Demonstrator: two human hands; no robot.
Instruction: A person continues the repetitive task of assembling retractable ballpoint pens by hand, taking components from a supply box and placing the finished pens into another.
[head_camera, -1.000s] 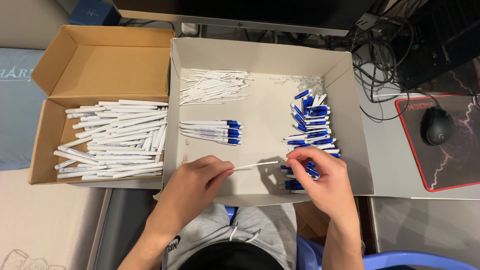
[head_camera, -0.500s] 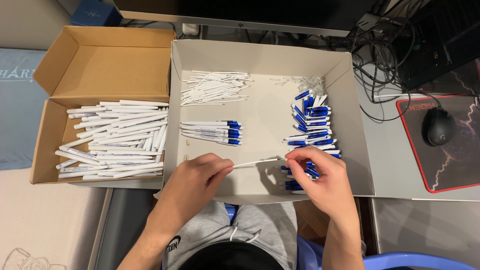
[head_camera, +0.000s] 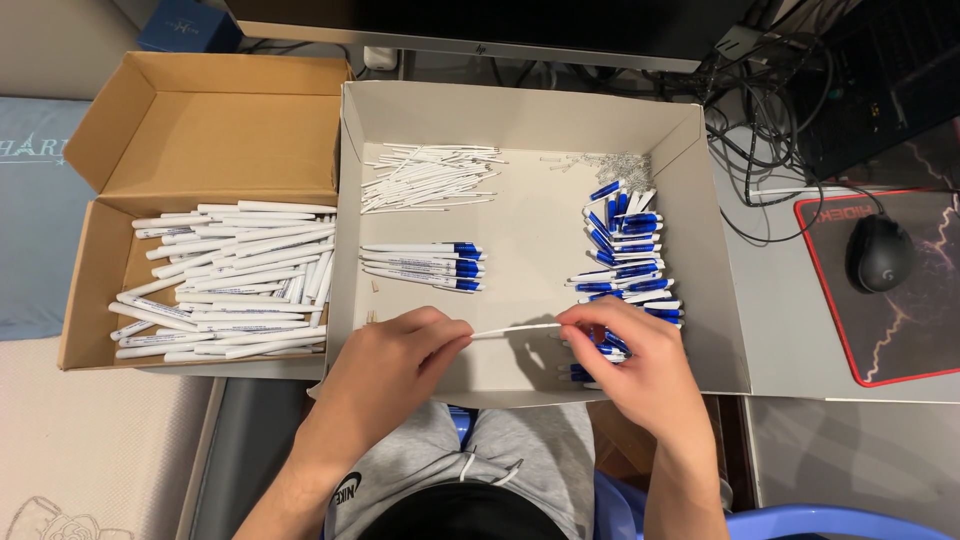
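Both my hands hover over the front of a grey cardboard tray (head_camera: 700, 240). My left hand (head_camera: 395, 360) and my right hand (head_camera: 630, 355) pinch the two ends of a thin white pen refill (head_camera: 515, 330), held level between them. Under my right hand lies a heap of blue-and-white pen parts (head_camera: 625, 250). A few assembled white pens with blue ends (head_camera: 420, 267) lie in the tray's middle. A pile of thin white refills (head_camera: 425, 177) and some small metal springs (head_camera: 620, 165) lie at the back.
A brown cardboard box (head_camera: 215, 120) on the left holds several white pen barrels (head_camera: 225, 280). A black mouse (head_camera: 878, 252) rests on a red-edged mouse pad (head_camera: 900, 330) to the right. Cables (head_camera: 760, 110) and a monitor base run along the back.
My hands have stayed almost still, holding the refill between them; the right hand has shifted only slightly.
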